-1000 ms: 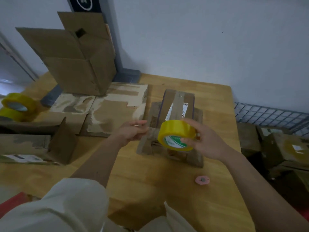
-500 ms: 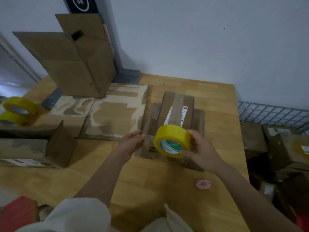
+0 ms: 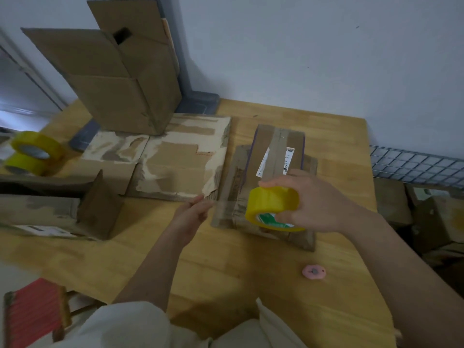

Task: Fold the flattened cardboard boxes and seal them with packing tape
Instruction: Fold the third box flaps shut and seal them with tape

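Partly blurred, right hand [image 3: 319, 204] gripping tape roll [image 3: 272, 207], left hand [image 3: 192, 213] pinching unclear.

head cam: worn on person | faced forward and down | close over wooden table [image 3: 251, 285] | wall [image 3: 301, 59] behind | single view

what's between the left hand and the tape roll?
Head view: a pulled strip of clear tape spans from left hand to tape roll, above the small box's flap.
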